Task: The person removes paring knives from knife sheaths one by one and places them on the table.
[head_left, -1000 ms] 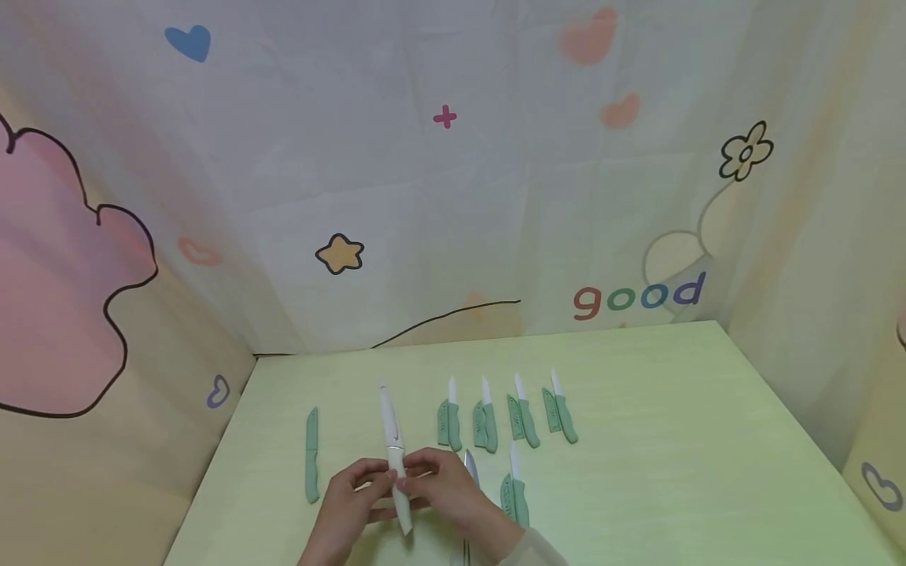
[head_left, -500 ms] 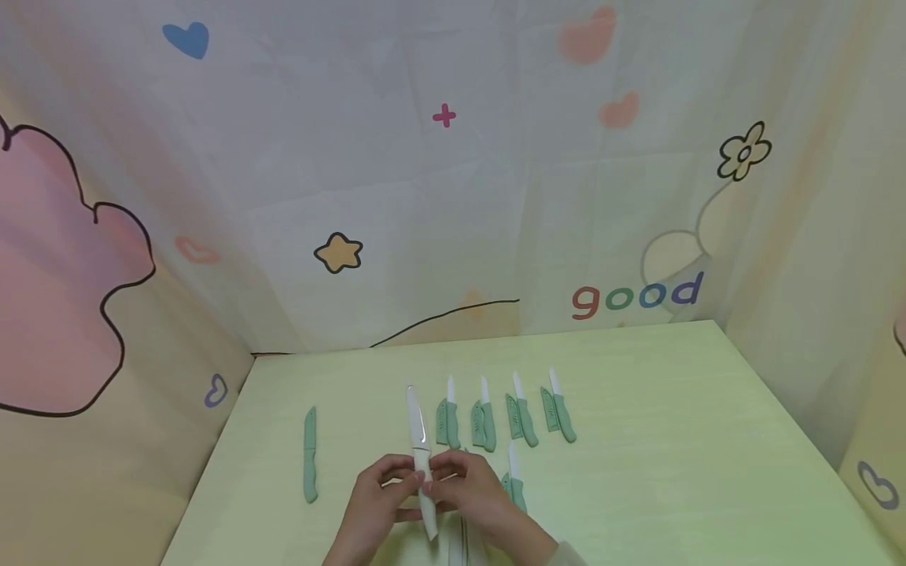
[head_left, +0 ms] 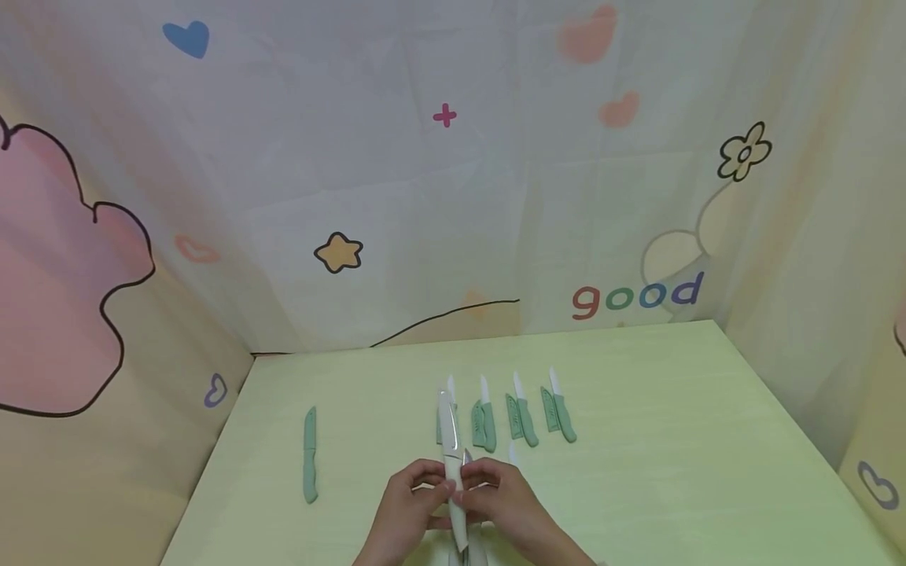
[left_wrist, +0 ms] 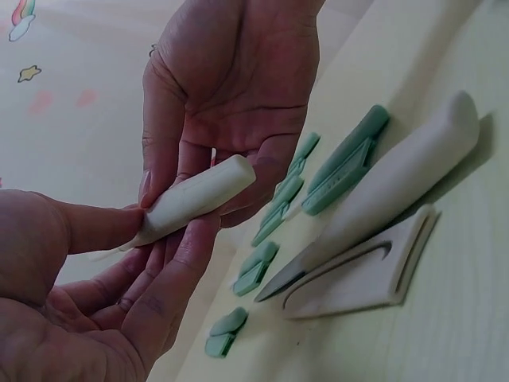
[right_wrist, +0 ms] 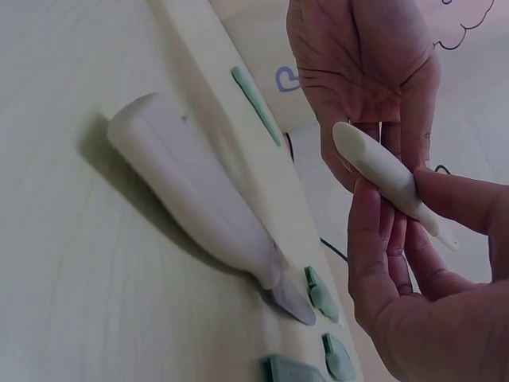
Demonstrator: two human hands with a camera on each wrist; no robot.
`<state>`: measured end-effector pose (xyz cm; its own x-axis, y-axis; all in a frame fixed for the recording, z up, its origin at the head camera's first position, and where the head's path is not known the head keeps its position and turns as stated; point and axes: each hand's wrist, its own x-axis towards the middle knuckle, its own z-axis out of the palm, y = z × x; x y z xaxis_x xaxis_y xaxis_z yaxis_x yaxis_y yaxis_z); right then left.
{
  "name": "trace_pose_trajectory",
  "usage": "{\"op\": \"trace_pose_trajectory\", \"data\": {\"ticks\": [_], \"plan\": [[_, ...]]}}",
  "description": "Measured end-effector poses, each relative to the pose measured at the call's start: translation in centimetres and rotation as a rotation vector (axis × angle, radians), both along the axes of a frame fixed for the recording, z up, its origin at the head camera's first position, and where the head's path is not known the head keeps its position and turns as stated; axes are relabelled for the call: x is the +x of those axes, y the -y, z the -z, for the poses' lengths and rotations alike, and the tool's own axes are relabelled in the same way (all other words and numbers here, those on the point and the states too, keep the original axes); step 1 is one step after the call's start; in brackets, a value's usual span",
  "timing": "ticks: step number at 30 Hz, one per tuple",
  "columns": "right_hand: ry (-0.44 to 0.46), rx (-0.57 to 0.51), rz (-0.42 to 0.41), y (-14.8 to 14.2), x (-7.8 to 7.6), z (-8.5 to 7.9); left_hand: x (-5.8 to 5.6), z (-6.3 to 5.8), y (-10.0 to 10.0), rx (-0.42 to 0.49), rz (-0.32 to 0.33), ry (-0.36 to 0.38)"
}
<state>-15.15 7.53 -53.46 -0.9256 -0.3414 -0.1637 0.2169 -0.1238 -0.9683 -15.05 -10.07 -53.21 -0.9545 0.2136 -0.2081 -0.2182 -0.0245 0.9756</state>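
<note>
Both hands hold one white-handled knife (head_left: 449, 428) above the front of the table, its blade end pointing away from me. My left hand (head_left: 409, 507) pinches the handle from the left, thumb on top and fingers beneath. From the other side my right hand (head_left: 508, 507) pinches it too, the two thumbs nearly meeting. In the left wrist view the butt of the handle (left_wrist: 203, 191) sticks out toward the camera. Below the hands lies a second white-handled knife (left_wrist: 398, 175) with bare blade, and a slotted white sheath (left_wrist: 354, 274) beside it.
Small green-handled knives (head_left: 524, 420) with white blades lie in a row farther back, their green sheaths (head_left: 550, 409) beside them. Another, its blade tip (head_left: 513, 453) showing, is mostly behind my right hand. A green knife (head_left: 310, 456) lies alone at left. Printed curtains (head_left: 396, 196) enclose the table.
Both hands have moved to the right with the white-handled knife, which now overlaps the leftmost green knife of the row in the head view. The knives on the table have stayed put.
</note>
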Motion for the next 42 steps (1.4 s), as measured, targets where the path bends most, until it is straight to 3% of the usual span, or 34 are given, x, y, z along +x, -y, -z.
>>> {"op": "trace_pose_trajectory", "data": {"ticks": [16, 24, 32, 42], "plan": [[0.050, 0.098, 0.002, -4.7, 1.6, 0.6, 0.8, -0.3, -4.3, -0.038, 0.070, 0.011], [0.110, 0.113, 0.014, -7.1, 2.7, 1.0, 1.4, 0.5, -6.2, 0.027, 0.150, 0.025], [0.144, 0.196, 0.065, -8.6, 3.8, 1.3, 2.0, 0.7, -7.9, 0.034, 0.153, 0.059], [0.152, 0.246, 0.070, -10.0, 4.5, 2.0, 2.3, 1.2, -9.0, -0.099, 0.169, -0.055]]}}
